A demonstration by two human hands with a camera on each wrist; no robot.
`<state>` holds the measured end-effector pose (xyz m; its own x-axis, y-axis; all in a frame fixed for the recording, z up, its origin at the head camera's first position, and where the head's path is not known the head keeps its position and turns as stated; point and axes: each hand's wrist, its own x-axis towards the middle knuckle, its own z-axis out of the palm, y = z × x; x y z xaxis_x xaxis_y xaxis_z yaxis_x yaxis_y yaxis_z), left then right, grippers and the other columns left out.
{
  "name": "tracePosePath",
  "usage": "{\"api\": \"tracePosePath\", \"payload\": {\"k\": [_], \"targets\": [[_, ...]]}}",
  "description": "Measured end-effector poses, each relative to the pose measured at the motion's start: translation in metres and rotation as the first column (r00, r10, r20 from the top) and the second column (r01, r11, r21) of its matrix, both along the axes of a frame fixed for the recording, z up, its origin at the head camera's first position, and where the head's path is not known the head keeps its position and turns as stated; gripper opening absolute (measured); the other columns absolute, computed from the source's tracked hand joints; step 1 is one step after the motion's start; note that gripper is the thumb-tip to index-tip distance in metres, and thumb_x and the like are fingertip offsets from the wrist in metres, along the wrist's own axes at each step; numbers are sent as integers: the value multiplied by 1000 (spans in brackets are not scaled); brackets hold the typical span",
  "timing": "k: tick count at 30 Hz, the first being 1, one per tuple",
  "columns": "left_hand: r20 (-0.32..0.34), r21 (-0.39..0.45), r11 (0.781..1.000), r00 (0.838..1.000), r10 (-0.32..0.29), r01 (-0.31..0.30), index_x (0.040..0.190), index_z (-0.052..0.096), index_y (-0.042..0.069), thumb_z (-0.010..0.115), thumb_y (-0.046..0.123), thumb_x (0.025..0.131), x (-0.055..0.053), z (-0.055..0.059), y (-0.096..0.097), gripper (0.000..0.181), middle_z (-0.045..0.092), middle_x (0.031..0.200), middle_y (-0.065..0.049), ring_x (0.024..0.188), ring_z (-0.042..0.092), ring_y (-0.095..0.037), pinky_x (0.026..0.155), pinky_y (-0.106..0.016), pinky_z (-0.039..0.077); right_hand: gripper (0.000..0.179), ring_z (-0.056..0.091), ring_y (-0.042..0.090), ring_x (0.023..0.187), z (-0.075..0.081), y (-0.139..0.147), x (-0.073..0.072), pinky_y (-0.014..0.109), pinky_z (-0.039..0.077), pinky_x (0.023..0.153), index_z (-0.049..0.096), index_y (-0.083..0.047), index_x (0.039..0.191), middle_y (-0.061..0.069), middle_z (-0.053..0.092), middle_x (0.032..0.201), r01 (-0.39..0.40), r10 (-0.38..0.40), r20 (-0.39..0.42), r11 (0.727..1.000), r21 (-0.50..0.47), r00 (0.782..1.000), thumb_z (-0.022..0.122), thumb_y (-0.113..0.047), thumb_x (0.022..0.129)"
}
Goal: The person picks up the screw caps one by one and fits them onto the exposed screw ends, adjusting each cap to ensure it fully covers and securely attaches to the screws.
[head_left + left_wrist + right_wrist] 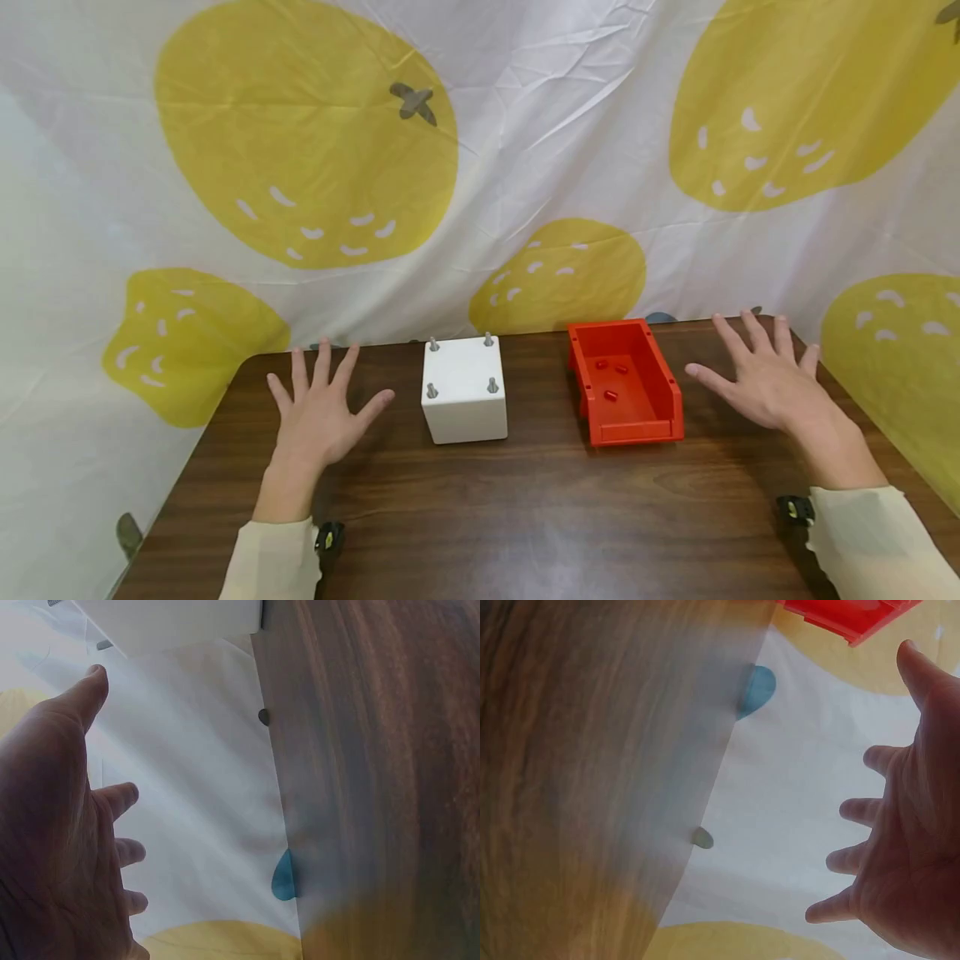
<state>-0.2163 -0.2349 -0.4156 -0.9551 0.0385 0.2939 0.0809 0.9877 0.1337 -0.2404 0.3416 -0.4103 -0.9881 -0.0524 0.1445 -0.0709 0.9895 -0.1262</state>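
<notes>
Palm down with fingers spread, my left hand (pixel 318 421) is held above the left part of the table, holding nothing. To its right stands a white block (pixel 465 392) with a metal threaded stud (pixel 492 385) at each corner of its top. A red open-front bin (pixel 633 432) sits right of the block, with 3 small red pieces (pixel 611 396) lying inside. My right hand (pixel 772 383), fingers also spread and holding nothing, is over the table to the right of the bin. In the right wrist view the bin's edge (pixel 851 622) shows beyond the thumb.
Both things stand toward the back of the brown wood-grain table (pixel 525 517). A white cloth with yellow fruit prints (pixel 307 133) hangs right behind the table's far edge and around its sides. Each wrist wears a small black device (pixel 330 537).
</notes>
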Motion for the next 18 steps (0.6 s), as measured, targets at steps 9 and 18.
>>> {"api": "tracePosePath", "payload": {"k": [9,18], "targets": [[27,21,1000,1000,-6,6,144,7,37,32,79,75,0,5,1,84,-8,152,-5,130,-28,-29,94,-68,-20,90,-19,50,128,5,-4,-1,79,-13,82,4,-27,146,22,3,148,-9,9,-2,1000,-3,1000,35,-76,78],[53,61,998,998,-27,23,144,6,37,31,78,76,-3,6,4,84,-3,152,-7,132,-23,-31,96,-71,-11,89,-3,53,128,15,-14,-3,79,-4,85,6,-27,147,23,8,147,-41,41,-6,999,-12,999,37,-75,78]]}}
